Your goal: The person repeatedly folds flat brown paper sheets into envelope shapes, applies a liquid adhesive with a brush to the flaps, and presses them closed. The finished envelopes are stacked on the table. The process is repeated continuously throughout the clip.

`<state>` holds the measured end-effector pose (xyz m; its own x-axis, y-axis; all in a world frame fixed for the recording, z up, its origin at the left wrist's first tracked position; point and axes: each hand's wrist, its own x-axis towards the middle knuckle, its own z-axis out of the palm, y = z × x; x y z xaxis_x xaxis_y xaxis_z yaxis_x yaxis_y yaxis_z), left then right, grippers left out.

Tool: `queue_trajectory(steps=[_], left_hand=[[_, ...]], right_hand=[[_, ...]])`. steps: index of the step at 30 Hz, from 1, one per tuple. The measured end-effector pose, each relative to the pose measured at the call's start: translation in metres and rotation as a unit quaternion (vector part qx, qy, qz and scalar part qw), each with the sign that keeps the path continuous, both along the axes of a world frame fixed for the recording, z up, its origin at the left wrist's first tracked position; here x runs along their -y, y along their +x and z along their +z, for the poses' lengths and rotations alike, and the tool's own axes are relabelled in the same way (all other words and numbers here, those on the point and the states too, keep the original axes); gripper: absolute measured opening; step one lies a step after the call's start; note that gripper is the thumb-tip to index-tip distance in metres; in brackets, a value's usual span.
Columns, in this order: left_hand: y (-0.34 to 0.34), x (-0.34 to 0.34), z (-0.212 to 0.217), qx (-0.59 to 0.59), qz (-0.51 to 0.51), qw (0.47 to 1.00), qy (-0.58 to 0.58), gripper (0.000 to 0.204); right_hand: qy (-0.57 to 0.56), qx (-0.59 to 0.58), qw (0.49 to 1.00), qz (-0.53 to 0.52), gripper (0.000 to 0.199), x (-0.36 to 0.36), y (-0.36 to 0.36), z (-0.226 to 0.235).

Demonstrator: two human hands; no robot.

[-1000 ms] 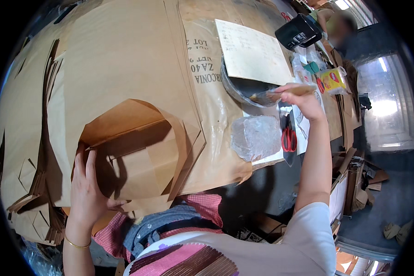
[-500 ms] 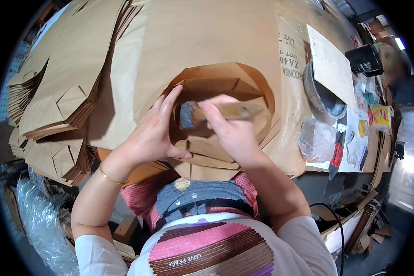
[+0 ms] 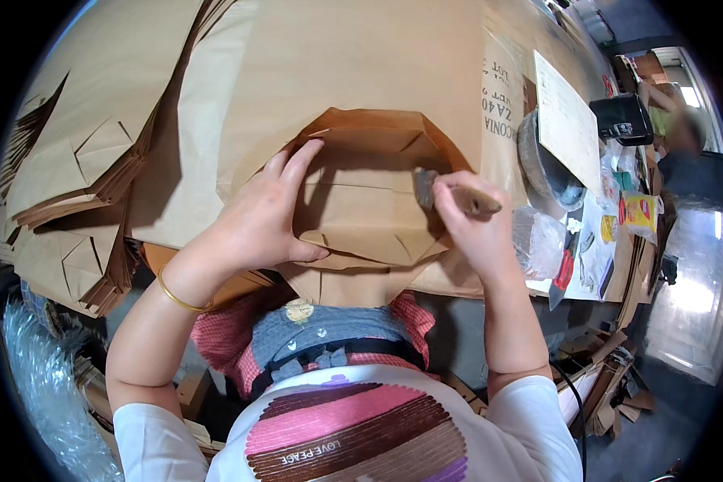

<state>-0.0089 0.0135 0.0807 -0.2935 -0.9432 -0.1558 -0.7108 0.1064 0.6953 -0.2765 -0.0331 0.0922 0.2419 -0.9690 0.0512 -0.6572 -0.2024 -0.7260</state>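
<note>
On the table (image 3: 451,281), bag stacks (image 3: 64,181) lie left, a bowl (image 3: 530,157) right; the left hand (image 3: 257,217) spreads against the opened paper bag (image 3: 361,205), the right hand (image 3: 475,229) grips a brush (image 3: 424,189).

- a broad table (image 3: 569,50), largely covered by brown paper
- left: stacked brown bags (image 3: 80,173)
- middle, near edge: an opened paper bag (image 3: 361,191)
- right: a bowl (image 3: 530,157) partly under a white card; nearer, a plastic-wrapped lump (image 3: 537,241)
- farther right: a black bucket (image 3: 621,120)

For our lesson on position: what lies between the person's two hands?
The open mouth of the brown paper bag and the brush head lie between left hand and right hand, in the head view.
</note>
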Motion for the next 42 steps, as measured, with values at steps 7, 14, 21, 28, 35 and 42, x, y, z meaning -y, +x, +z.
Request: queue_trajectory(steps=[7,14,21,28,35,42], left_hand=[[0.009,0.001,0.002,0.124,-0.052,0.991,-0.029,0.071],[0.014,0.002,-0.005,0.177,-0.119,0.976,-0.042,0.052],[0.015,0.001,-0.007,0.087,-0.083,0.993,-0.014,0.031],[-0.005,0.013,-0.031,0.103,0.112,0.984,-0.092,0.009],[-0.003,0.042,-0.039,0.145,0.107,0.983,-0.039,0.016],[-0.007,0.05,-0.041,0.146,0.14,0.978,-0.053,0.021]], right_hand=[[0.066,0.176,0.981,-0.042,0.011,-0.014,-0.033,0.035],[-0.105,0.047,0.917,0.382,0.023,0.025,0.031,0.01],[-0.048,-0.006,0.944,0.327,0.015,0.041,0.015,0.007],[-0.044,0.212,0.974,-0.063,0.01,-0.014,0.015,0.027],[0.201,0.278,0.939,-0.039,0.011,-0.024,0.074,-0.023],[0.085,0.181,0.979,-0.033,0.007,-0.02,0.048,-0.022]])
